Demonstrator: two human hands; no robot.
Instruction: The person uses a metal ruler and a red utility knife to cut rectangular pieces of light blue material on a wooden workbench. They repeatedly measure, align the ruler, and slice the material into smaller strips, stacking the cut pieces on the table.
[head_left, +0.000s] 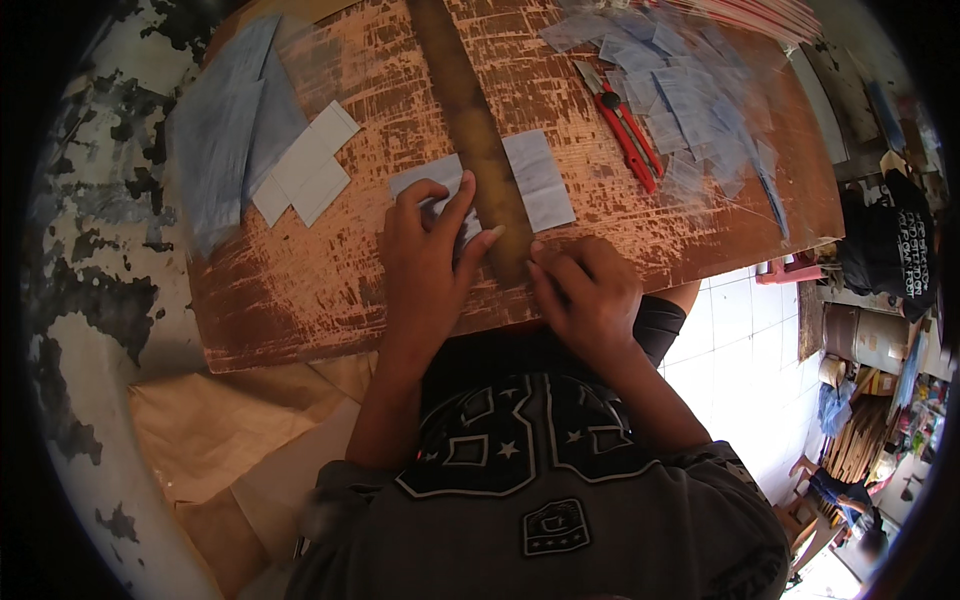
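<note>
A long, worn brown metal ruler point(482, 150) lies across the scratched wooden board point(340, 260), running from the far edge toward me. Under it, bluish-grey sheet plastic point(541, 180) shows on both sides. My left hand point(430, 240) rests over the left part of the sheet, fingers apart, fingertips at the ruler's left edge. At the ruler's near right edge, my right hand point(590, 290) has its fingers curled, with thumb and forefinger against that edge. A red cutter knife point(625, 130) lies on the board to the right, touched by neither hand.
White card pieces point(308, 175) lie at left beside stacked bluish plastic sheets point(225, 140). Many small clear plastic pieces point(680, 95) pile up at the far right, near red-edged strips point(760, 15). Brown paper point(230, 430) sits below left. Another person point(840, 490) is far off at lower right.
</note>
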